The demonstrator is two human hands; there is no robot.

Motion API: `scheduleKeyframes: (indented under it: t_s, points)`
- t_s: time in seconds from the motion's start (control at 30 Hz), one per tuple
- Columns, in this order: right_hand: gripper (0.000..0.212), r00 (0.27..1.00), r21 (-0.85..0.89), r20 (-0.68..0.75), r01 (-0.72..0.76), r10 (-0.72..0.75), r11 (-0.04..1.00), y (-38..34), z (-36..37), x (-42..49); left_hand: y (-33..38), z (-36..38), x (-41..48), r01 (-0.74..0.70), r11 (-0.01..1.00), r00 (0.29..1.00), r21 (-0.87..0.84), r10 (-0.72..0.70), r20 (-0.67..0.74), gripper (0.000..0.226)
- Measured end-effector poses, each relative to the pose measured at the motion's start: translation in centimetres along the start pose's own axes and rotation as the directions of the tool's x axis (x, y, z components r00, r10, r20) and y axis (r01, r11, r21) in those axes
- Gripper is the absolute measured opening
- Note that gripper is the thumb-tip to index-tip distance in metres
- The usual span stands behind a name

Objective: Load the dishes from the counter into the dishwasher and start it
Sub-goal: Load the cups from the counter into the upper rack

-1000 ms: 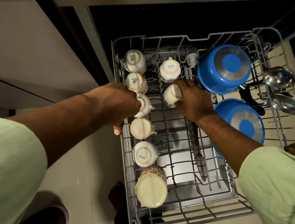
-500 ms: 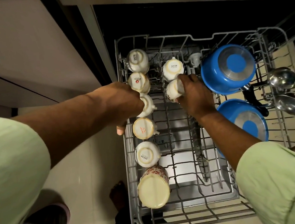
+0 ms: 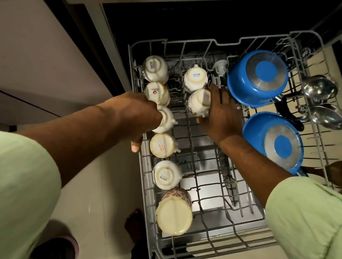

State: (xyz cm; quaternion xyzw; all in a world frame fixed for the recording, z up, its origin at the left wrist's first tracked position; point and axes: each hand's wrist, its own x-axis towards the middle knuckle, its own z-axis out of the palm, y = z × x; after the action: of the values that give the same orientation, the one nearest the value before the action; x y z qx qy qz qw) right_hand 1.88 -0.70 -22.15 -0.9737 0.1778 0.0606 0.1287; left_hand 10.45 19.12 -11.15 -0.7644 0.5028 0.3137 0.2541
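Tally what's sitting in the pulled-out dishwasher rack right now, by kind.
Cups: 7
Floral mug: 1
Blue pots: 2
Steel ladles: 2
Total: 12

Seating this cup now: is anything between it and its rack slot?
Nothing visible does. The cup held by the right hand is down among the rack tines, next to the SISTA cup behind it.

Cups [image 3: 163, 145] line the rack's [image 3: 211, 250] left side, pots [image 3: 258, 78] right.
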Motion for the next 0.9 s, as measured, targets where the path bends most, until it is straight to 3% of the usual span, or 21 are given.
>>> scheduleKeyframes:
  t_s: [0.17, 0.23, 0.33, 0.47, 0.6, 0.9]
  points:
    - [0.094, 0.979, -0.024, 0.112, -0.167, 0.168, 0.986, -0.5, 0.5, -2.7, 0.5, -0.1, -0.3, 0.039, 0.998, 0.998, -0.056, -0.036, 0.051, 0.032]
    - [0.092, 0.979, -0.031, 0.101, -0.177, 0.179, 0.984, -0.9, 0.6, -4.3, 0.8, 0.3, -0.5, 0.042, 0.996, 0.999, -0.082, -0.042, -0.001, 0.006]
    - [0.09, 0.987, -0.048, 0.058, -0.15, 0.153, 0.987, -1.5, 0.4, -6.4, 1.4, 1.2, -0.9, 0.095, 0.987, 0.995, -0.129, -0.099, -0.022, 0.027]
    - [0.09, 0.984, -0.029, 0.127, -0.126, 0.128, 0.992, -2.3, -1.0, -8.4, 3.1, 1.6, -2.6, 0.206, 0.955, 0.964, -0.215, -0.236, -0.126, 0.032]
    - [0.084, 0.981, 0.004, 0.159, -0.114, 0.112, 0.993, -2.8, -2.8, -10.6, 6.3, 2.5, -4.6, 0.268, 0.925, 0.926, -0.269, -0.325, -0.194, 0.053]
    - [0.082, 0.983, 0.012, 0.182, -0.037, 0.034, 0.999, -5.3, -9.6, -14.9, 12.1, 1.7, -9.8, 0.32, 0.781, 0.825, -0.537, -0.508, -0.248, 0.061]
